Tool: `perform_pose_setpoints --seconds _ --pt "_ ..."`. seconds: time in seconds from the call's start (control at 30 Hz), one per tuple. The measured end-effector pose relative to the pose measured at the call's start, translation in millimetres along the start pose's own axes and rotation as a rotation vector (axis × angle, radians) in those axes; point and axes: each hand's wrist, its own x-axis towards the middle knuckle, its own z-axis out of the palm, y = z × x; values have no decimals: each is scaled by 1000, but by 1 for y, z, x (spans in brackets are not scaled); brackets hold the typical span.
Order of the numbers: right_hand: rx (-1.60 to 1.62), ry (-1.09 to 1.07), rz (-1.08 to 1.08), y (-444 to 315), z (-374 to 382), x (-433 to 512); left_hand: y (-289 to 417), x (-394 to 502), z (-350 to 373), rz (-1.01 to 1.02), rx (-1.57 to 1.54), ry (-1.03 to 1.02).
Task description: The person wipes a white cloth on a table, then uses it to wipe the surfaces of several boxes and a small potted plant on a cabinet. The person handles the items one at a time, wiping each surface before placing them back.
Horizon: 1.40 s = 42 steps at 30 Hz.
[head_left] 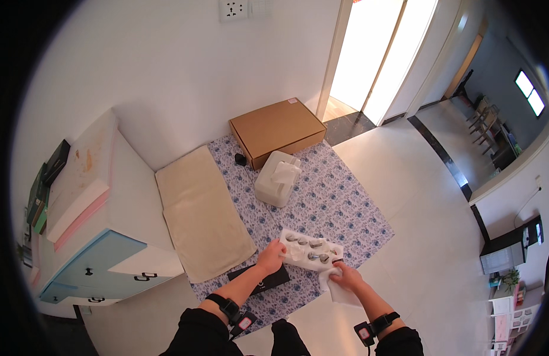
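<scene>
A white tray with several compartments is held between both hands above the floral-covered table. My left hand grips its left end. At the tray's lower right corner, my right hand holds a white tissue and is close against the tray; whether it also grips the tray, I cannot tell. Small greyish objects and crumpled white tissue sit in the compartments. Partly behind my left forearm lies a black box bearing white writing.
Beyond the tray stand a white tissue dispenser, a brown cardboard box and a small black object. A folded beige cloth covers the table's left side. A white and blue cabinet is at the left, beside the wall.
</scene>
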Motion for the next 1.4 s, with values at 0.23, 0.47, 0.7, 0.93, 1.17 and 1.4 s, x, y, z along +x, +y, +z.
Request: perform_pose_setpoints --seconds 0.23,0.47,0.7,0.93,1.17,1.4 --pt "41 116 -14 9 7 22 8 27 -4 26 -21 24" --pt "3 27 2 5 -4 20 -6 9 -2 -81 -41 38" --pt "-120 -242 -28 -30 -40 -20 -11 -67 -70 -24 -234 7" --pt "244 -273 -118 -170 -46 -89 -20 -190 -184 -20 -366 166" --pt "328 -194 -505 -358 14 -168 -60 -346 -331 22 -409 370" --pt "328 -298 -643 -530 54 -226 -89 -453 -470 -22 -434 666"
